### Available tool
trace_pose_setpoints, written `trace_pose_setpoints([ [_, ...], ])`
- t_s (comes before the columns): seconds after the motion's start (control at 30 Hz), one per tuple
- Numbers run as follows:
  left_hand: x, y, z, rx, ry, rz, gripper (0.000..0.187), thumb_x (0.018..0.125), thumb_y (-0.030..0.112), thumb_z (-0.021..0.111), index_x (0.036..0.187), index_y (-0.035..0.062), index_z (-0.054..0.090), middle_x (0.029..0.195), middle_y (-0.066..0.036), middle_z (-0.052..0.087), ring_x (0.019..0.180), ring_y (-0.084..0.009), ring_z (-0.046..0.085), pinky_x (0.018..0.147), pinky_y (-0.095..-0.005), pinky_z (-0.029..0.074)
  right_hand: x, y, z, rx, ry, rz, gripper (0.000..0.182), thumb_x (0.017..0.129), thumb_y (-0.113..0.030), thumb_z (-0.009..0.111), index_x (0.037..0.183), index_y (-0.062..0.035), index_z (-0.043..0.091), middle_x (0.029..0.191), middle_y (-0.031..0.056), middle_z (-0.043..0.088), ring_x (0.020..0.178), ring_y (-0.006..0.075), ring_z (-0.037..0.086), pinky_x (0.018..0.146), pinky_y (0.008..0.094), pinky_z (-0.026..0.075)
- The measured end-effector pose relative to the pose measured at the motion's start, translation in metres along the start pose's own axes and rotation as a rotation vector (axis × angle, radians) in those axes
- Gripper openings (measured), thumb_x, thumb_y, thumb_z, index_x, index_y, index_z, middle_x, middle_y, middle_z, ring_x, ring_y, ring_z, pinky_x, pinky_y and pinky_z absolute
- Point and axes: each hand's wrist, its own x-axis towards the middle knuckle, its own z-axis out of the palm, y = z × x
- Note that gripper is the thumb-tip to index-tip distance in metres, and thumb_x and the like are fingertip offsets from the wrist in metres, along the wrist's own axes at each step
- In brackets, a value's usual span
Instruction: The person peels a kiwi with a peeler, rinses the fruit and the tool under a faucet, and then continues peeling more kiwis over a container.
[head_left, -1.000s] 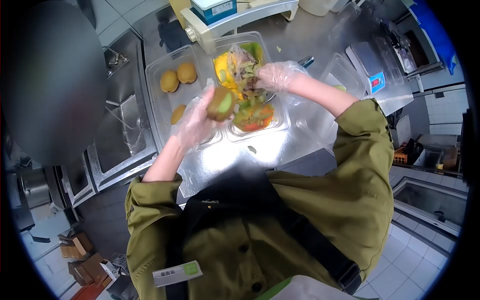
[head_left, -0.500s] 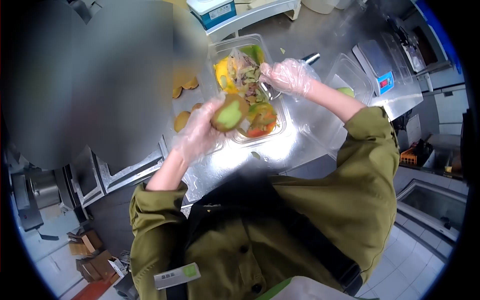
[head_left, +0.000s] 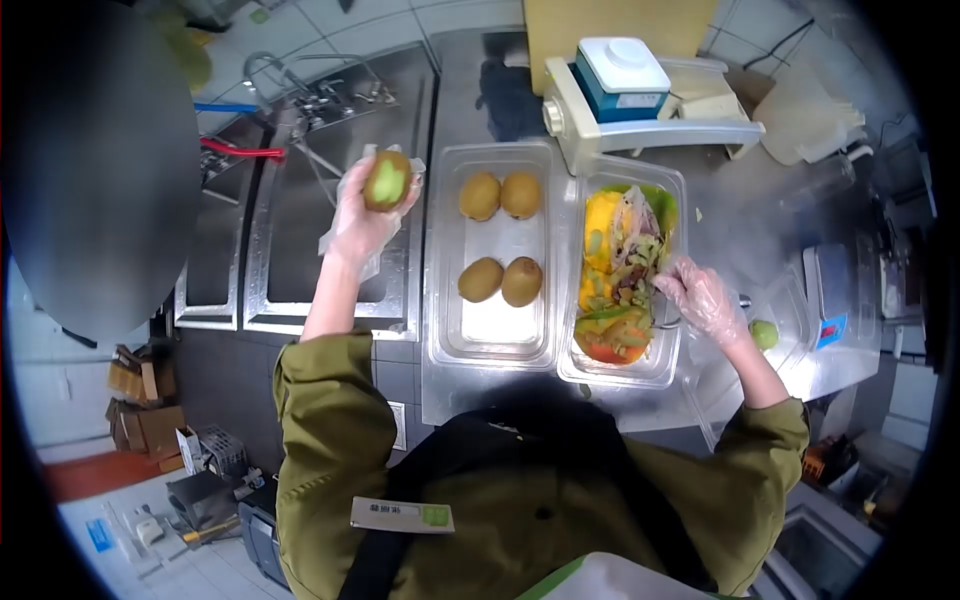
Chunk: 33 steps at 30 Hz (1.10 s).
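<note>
My left hand (head_left: 365, 215), in a clear plastic glove, is closed around a brown kiwi (head_left: 388, 182) over the sink at the left. A strip of its skin is off and shows green flesh. My gloved right hand (head_left: 703, 300) is closed at the right rim of a clear container of peelings (head_left: 628, 365). Metal parts of a hand tool (head_left: 745, 300) show on either side of the right hand; its kind is hidden. Inside that container lie mixed yellow, green and reddish scraps (head_left: 615, 335). Between my hands, a clear tray (head_left: 497, 335) holds several unpeeled kiwis (head_left: 480, 280).
Behind the containers stands a cream machine (head_left: 665, 138) with a teal-and-white box (head_left: 622, 75) on top. A scale (head_left: 828, 285) and a clear container with a green peeled fruit (head_left: 763, 335) are at the right. Faucets (head_left: 320, 100) rise behind the sinks.
My left hand has carried the kiwi left, away from the peelings container to above the sink. My right hand stays by that container. The view has turned left, showing the whole kiwi tray.
</note>
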Motion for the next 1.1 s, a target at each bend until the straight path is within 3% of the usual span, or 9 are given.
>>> trace_pose_setpoints([
  [0.23,-0.021,-0.086,0.071,0.063,-0.151,-0.411,0.052,0.088,0.043,0.055,0.117,0.0002,0.051,0.108,-0.017,0.059,0.099,-0.0309,0.057,0.081,-0.0380,0.052,0.038,-0.053,-0.008,-0.142,0.169,-0.202,0.025,0.083,-0.025,0.065,0.087,-0.0076,0.048,0.057,0.0129,0.057,0.051,0.0336,0.058,0.043,0.0399,0.045],
  [0.33,-0.041,-0.116,0.105,0.247,-0.169,-0.399,0.044,0.091,0.040,0.051,0.120,0.0071,0.049,0.107,-0.013,0.059,0.098,-0.0261,0.057,0.084,-0.0411,0.049,0.043,-0.077,-0.018,-0.136,0.383,-0.332,0.030,0.085,-0.038,0.059,0.089,-0.0092,0.049,0.046,0.0111,0.050,0.044,0.0284,0.057,0.037,0.0370,0.044],
  [0.47,-0.053,-0.126,0.121,0.441,-0.295,-0.472,0.040,0.092,0.038,0.051,0.117,0.0071,0.048,0.107,-0.011,0.058,0.093,-0.0219,0.059,0.080,-0.0387,0.050,0.035,-0.071,-0.021,-0.284,0.451,-0.455,0.031,0.085,-0.038,0.059,0.086,-0.0095,0.047,0.050,0.0099,0.051,0.044,0.0306,0.056,0.037,0.0384,0.044],
  [0.57,-0.054,-0.122,0.113,0.458,-0.586,-0.539,0.038,0.093,0.032,0.051,0.120,0.0075,0.041,0.100,-0.010,0.057,0.083,-0.0200,0.059,0.068,-0.0324,0.050,0.026,-0.058,-0.017,-0.256,0.446,-0.553,0.024,0.085,-0.032,0.057,0.086,-0.0102,0.047,0.049,0.0093,0.050,0.043,0.0293,0.056,0.037,0.0385,0.044],
  [0.67,-0.092,-0.105,0.123,0.495,-0.404,-0.543,0.038,0.091,0.031,0.054,0.116,0.0050,0.042,0.094,-0.012,0.057,0.077,-0.0215,0.060,0.062,-0.0309,0.049,0.020,-0.018,0.003,-0.541,0.297,-0.269,0.019,0.086,-0.029,0.057,0.089,-0.0111,0.051,0.049,0.0069,0.052,0.042,0.0255,0.056,0.039,0.0376,0.045],
  [0.77,-0.052,-0.078,0.094,0.401,-0.385,-0.293,0.038,0.089,0.030,0.058,0.113,0.0047,0.042,0.090,-0.013,0.058,0.073,-0.0233,0.060,0.061,-0.0323,0.048,-0.002,-0.027,0.001,-0.313,0.067,-0.162,0.028,0.088,-0.034,0.056,0.093,-0.0068,0.049,0.047,0.0133,0.053,0.044,0.0336,0.057,0.041,0.0433,0.045],
  [0.9,0.038,-0.019,0.013,0.693,-0.009,0.145,0.036,0.088,0.033,0.056,0.111,0.0066,0.046,0.091,-0.010,0.057,0.074,-0.0220,0.059,0.064,-0.0314,0.048,-0.001,-0.029,0.001,-0.280,-0.014,0.051,0.032,0.086,-0.034,0.059,0.091,-0.0042,0.049,0.057,0.0190,0.057,0.056,0.0398,0.059,0.047,0.0486,0.046],
  [0.97,0.067,0.020,0.011,1.080,0.220,0.126,0.044,0.085,0.037,0.061,0.112,0.0058,0.046,0.092,-0.008,0.057,0.074,-0.0178,0.057,0.065,-0.0291,0.048,0.005,-0.020,0.007,-0.222,0.044,0.014,0.033,0.087,-0.035,0.058,0.089,-0.0034,0.048,0.054,0.0188,0.056,0.053,0.0388,0.058,0.045,0.0469,0.046],
  [1.1,0.167,0.065,-0.060,0.998,0.358,0.163,0.038,0.085,0.035,0.061,0.106,0.0054,0.051,0.092,-0.006,0.055,0.074,-0.0162,0.056,0.064,-0.0296,0.050,0.020,-0.015,0.012,-0.135,0.066,0.032,0.032,0.086,-0.032,0.060,0.087,-0.0026,0.047,0.054,0.0186,0.055,0.052,0.0402,0.057,0.044,0.0467,0.044],
])
